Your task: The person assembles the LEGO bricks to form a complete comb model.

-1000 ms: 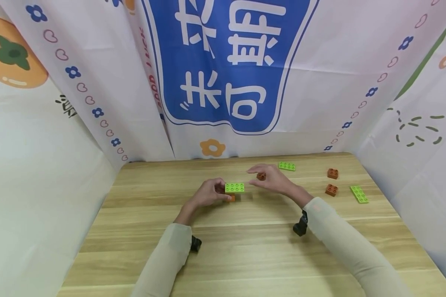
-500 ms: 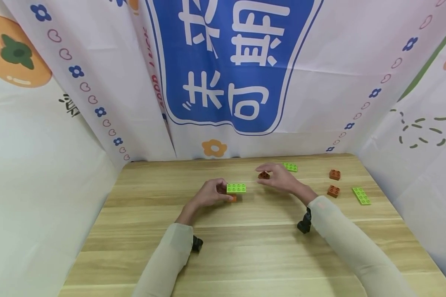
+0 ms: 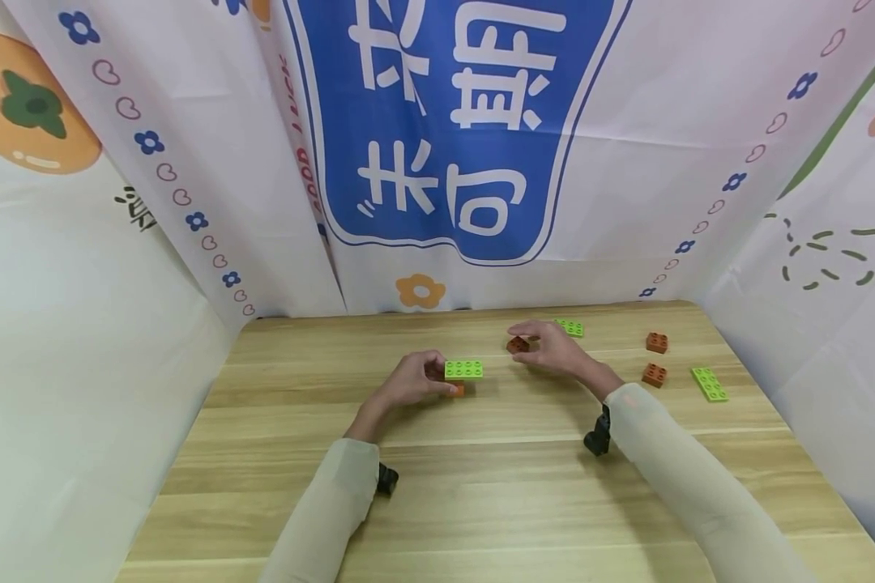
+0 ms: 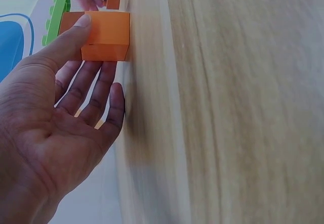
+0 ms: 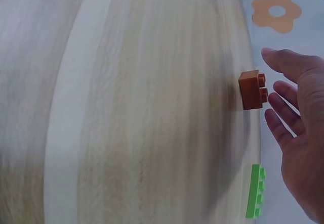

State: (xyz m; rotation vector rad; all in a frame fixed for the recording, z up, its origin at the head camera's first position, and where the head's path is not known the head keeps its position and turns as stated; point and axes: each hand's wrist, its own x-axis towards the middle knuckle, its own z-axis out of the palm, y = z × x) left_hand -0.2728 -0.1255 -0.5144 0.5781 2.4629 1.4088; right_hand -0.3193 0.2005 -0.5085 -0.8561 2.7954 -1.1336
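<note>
My left hand [image 3: 411, 379] holds a small stack of toy building bricks with thumb and fingers. A flat light-green eight-stud brick [image 3: 463, 369] tops the stack. In the left wrist view an orange brick [image 4: 107, 29] forms its bottom, with a brown brick [image 4: 71, 21] between orange and green; the thumb lies against the side. My right hand [image 3: 557, 351] is around a loose brown four-stud brick [image 3: 518, 346] on the table. The right wrist view shows thumb and fingers spread, with a gap between them and that brown brick [image 5: 250, 90].
Behind the right hand lies a flat green brick [image 3: 573, 328], partly covered by it. Further right are two brown bricks [image 3: 657, 342] and another flat green brick [image 3: 710, 385]. A printed cloth [image 3: 605, 202] hangs along the wooden table's [image 3: 481, 502] back edge.
My right hand has shifted slightly right, its fingers drawing in around the loose brown brick and then loosening; that brick looks slightly turned. The left hand and its stack have stayed put.
</note>
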